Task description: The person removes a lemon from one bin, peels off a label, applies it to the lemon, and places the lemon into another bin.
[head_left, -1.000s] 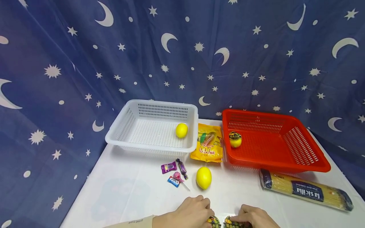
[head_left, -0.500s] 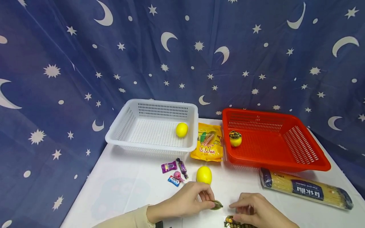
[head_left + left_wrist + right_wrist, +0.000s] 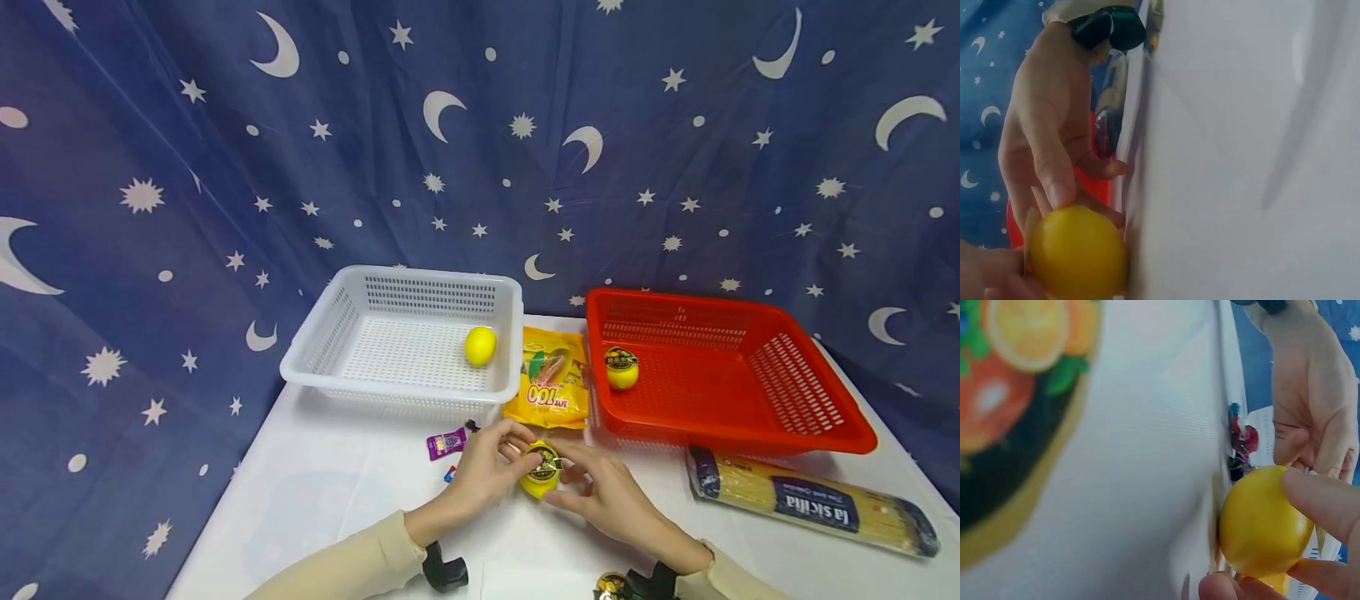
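Pinching a thin, glossy, dark label (image 3: 545, 467) against a smooth oval lemon (image 3: 1263, 522) midway between the white-covered table's (image 3: 360, 483) left and right edges, the left hand (image 3: 483, 477) arches inward opposite the right hand (image 3: 611, 497), whose thumb and fingers curl round the fruit.

white basket (image 3: 405, 354) | red basket (image 3: 705, 387) | yellow bag (image 3: 549, 387) between them | pasta packet (image 3: 813, 502) at right | blue curtain (image 3: 480, 162) behind

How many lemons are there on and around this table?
3. The front lemon is between the left hand and right hand, the second lemon in the white basket, the third lemon in the red basket. Others could be hidden.
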Demonstrator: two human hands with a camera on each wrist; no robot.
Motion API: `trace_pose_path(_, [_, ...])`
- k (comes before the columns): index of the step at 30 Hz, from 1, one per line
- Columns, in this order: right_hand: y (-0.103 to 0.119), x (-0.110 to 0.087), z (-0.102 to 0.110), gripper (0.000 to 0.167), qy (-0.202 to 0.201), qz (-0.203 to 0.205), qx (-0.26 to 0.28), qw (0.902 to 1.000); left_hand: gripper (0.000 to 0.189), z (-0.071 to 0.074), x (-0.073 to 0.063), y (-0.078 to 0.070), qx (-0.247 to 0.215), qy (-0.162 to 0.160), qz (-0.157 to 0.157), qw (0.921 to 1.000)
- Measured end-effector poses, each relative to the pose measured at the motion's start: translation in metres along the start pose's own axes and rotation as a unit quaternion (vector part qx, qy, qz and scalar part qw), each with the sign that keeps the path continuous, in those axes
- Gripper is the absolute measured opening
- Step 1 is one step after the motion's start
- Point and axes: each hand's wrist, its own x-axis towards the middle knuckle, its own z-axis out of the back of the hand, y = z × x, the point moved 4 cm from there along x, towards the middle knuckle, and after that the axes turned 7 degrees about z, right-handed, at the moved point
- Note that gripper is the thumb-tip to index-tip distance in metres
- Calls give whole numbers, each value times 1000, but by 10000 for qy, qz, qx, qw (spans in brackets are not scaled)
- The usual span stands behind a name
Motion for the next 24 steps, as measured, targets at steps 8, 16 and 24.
trace_pose_path(8, [-1, 2, -1, 70, -2, -213, -8, 9998, 9, 1, -1, -1, 804, -493, -760, 9926])
trace_pose_path(16, [1, 5, 4, 35, -748, 84, 232, 9969, 14, 0, -5, -2, 1210, -700, -1218, 9827])
trace_pose_path(24, [2, 7, 5, 25, -904, 329, 285, 9950, 25, 6, -6, 4, 1294, -184, -1104, 9853])
